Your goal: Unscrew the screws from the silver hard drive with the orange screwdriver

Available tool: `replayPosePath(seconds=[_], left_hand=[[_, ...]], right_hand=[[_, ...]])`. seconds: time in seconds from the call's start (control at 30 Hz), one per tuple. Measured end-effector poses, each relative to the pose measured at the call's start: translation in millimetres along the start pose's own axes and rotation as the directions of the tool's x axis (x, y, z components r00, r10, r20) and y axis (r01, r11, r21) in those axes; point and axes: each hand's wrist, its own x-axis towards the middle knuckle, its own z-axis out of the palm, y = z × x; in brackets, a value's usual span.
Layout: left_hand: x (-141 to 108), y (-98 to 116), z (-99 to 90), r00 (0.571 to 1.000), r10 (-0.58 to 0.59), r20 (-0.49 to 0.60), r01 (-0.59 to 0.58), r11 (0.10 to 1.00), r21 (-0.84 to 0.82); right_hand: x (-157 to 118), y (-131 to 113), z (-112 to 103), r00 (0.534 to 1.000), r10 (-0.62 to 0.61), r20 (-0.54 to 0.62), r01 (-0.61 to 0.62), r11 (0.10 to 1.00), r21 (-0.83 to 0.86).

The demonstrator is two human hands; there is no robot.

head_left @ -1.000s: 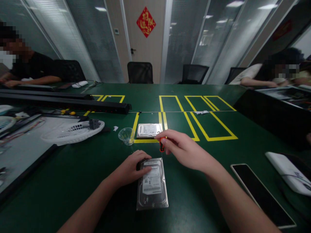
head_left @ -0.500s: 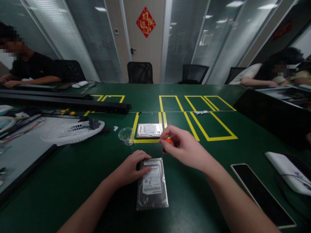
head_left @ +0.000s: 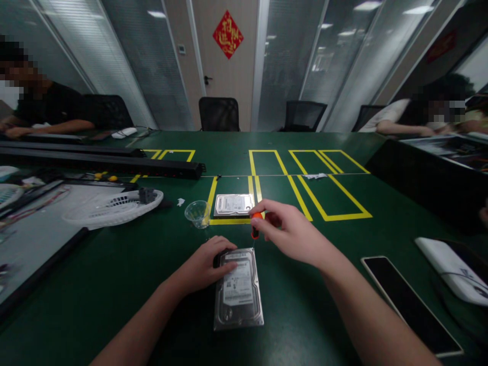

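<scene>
A silver hard drive [head_left: 241, 297] lies label up on the green table, its long side pointing away from me. My left hand [head_left: 209, 262] grips its far left part, thumb across the label and fingers along the left edge. In my right hand [head_left: 284, 226] is a small screwdriver [head_left: 255, 229] with an orange and black handle, pinched between thumb and fingers. It stands nearly upright, its thin tip at the drive's far right corner. Beyond them, a second hard drive [head_left: 233, 204] lies inside a yellow tape outline, beside a clear plastic cup [head_left: 197, 213].
A phone [head_left: 412, 305] and a white device [head_left: 453, 267] with a cable lie at right. To the left are a white plastic fan part [head_left: 114, 208], a grey panel [head_left: 46, 239] and long black bars [head_left: 152, 165]. Two people sit at the far left and right.
The screwdriver has turned more upright, and my right fingers have shifted slightly on its orange handle. My left hand and the hard drive stay in place.
</scene>
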Motion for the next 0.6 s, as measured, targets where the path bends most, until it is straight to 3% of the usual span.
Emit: replayPosePath(seconds=[0.2, 0.33, 0.6], left_hand=[[0.0, 1.8, -0.2, 1.0, -0.009, 0.002, 0.009, 1.0, -0.001], [-0.1, 4.6, -1.0, 1.0, -0.008, 0.001, 0.008, 1.0, -0.004], [0.3, 1.9, -0.1, 1.0, 0.002, -0.005, -0.002, 1.0, 0.01]], right_hand=[[-0.9, -1.0, 1.5, 0.998, -0.053, -0.027, 0.052, 0.998, -0.038], [-1.5, -1.2, 1.0, 0.993, -0.116, 0.022, 0.116, 0.992, -0.043], [-0.7, -1.6, -0.4, 0.997, -0.048, 0.056, 0.048, 0.999, -0.002]])
